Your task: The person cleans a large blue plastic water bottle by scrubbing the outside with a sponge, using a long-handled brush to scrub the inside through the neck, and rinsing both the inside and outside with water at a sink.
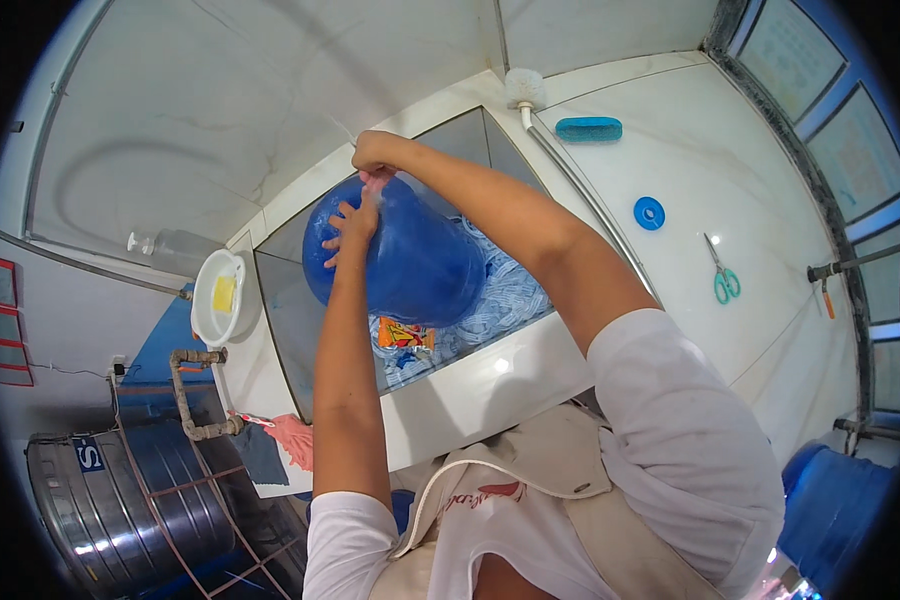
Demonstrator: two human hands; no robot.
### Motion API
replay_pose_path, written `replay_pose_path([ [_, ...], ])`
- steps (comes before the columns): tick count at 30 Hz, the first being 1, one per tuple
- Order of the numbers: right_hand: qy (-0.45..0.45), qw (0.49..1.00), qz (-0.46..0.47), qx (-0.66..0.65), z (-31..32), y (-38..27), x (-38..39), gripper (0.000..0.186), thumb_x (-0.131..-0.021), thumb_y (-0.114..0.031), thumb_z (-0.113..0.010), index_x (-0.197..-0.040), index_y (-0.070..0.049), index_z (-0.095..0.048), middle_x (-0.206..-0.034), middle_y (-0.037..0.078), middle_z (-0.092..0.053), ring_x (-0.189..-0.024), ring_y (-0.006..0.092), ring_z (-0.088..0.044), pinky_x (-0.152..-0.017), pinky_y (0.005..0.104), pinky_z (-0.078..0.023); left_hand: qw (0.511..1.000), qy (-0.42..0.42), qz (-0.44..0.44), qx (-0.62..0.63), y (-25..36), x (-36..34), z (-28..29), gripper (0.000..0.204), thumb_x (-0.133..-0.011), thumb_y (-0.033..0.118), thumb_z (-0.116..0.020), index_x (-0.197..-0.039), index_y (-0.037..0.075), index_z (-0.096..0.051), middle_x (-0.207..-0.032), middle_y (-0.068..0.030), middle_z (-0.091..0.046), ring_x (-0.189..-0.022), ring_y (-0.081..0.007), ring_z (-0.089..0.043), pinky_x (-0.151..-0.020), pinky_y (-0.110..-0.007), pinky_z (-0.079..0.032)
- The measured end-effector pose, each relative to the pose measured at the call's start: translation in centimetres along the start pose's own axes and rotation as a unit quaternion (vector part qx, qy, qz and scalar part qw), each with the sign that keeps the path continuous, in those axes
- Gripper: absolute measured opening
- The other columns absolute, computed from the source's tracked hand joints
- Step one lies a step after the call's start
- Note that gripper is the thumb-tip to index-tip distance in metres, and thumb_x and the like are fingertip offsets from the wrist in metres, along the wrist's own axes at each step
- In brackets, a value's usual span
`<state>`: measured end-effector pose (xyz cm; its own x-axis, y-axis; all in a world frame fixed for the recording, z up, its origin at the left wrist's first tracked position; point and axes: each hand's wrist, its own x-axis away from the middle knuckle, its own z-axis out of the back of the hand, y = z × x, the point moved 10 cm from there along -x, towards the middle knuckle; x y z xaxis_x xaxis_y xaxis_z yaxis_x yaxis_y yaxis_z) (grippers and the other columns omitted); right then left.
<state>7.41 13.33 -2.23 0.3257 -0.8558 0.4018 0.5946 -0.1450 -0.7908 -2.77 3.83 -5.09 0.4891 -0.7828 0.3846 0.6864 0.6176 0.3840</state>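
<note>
A large blue water jug [425,262] lies tilted in the grey sink basin [280,262], on a bed of crumpled pale blue-and-white strips. My left hand [355,228] rests against the jug's upper left end with its fingers spread. Just above it, touching near the thumb, my right hand [377,155] is closed in a fist. A thin translucent wisp shows by the right hand, but what its fingers hold is hidden. Against the jug's lower side lies an orange-and-yellow packet [405,335].
Left of the basin stand a white tub [205,310] with a yellow sponge [224,294] and a clear bottle [175,247]. A long-handled brush [526,90] leans along the right rim. On the counter lie a teal brush [589,129], blue ring [649,213] and scissors [722,275].
</note>
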Motion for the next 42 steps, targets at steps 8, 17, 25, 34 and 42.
replay_pose_path([
  [8, -0.073, 0.976, -0.003, -0.203, -2.1, -1.4, 0.5, 0.020, -0.074, 0.002, -0.040, -0.083, 0.005, -0.057, -0.072, 0.020, -0.060, -0.062, 0.0249, -0.062, -0.050, 0.0314, -0.050, 0.929, -0.060, -0.335, -0.145, 0.5, 1.8, -1.3, 0.067, -0.080, 0.063, -0.024, -0.133, 0.022, -0.025, -0.141, -0.0113, -0.010, -0.128, -0.0375, -0.003, -0.095, -0.062, 0.001],
  [17, -0.062, 0.975, 0.020, -0.213, -3.0, -2.9, 2.0, 0.015, -0.073, 0.005, -0.045, -0.079, 0.010, -0.057, -0.078, 0.022, -0.059, -0.064, 0.0274, -0.062, -0.057, 0.0308, -0.054, 0.987, -0.008, -0.156, -0.044, -2.7, -2.3, 1.0, 0.072, -0.079, 0.063, -0.025, -0.135, 0.019, -0.016, -0.142, -0.0070, -0.010, -0.128, -0.0394, -0.004, -0.098, -0.058, 0.000],
  [25, -0.017, 0.985, 0.019, -0.171, -0.6, -0.8, 1.0, 0.018, -0.073, 0.001, -0.043, -0.076, 0.000, -0.060, -0.075, 0.019, -0.062, -0.060, 0.0239, -0.062, -0.050, 0.0316, -0.049, 0.905, -0.121, -0.377, -0.156, 0.5, 2.5, -2.4, 0.070, -0.079, 0.063, -0.026, -0.134, 0.020, -0.020, -0.142, -0.0076, -0.010, -0.128, -0.0383, -0.001, -0.098, -0.056, 0.004],
  [34, 0.012, 0.993, 0.054, -0.106, -0.4, -1.9, 0.8, 0.016, -0.071, 0.002, -0.043, -0.071, 0.004, -0.060, -0.068, 0.020, -0.060, -0.058, 0.0263, -0.062, -0.048, 0.0309, -0.050, 0.991, -0.027, -0.117, -0.059, -0.7, -2.5, -0.4, 0.078, -0.076, 0.066, -0.028, -0.134, 0.015, -0.020, -0.141, -0.0092, -0.011, -0.125, -0.0465, -0.002, -0.095, -0.062, 0.001],
  [42, -0.033, 0.961, 0.053, -0.268, -1.4, -3.3, 2.0, 0.014, -0.072, 0.004, -0.043, -0.073, 0.009, -0.057, -0.072, 0.021, -0.059, -0.057, 0.0274, -0.061, -0.051, 0.0307, -0.052, 0.877, -0.042, -0.457, -0.142, -1.4, 2.2, 0.3, 0.071, -0.079, 0.062, -0.031, -0.128, 0.011, -0.031, -0.137, -0.0130, -0.022, -0.127, -0.0387, -0.010, -0.100, -0.053, -0.003],
])
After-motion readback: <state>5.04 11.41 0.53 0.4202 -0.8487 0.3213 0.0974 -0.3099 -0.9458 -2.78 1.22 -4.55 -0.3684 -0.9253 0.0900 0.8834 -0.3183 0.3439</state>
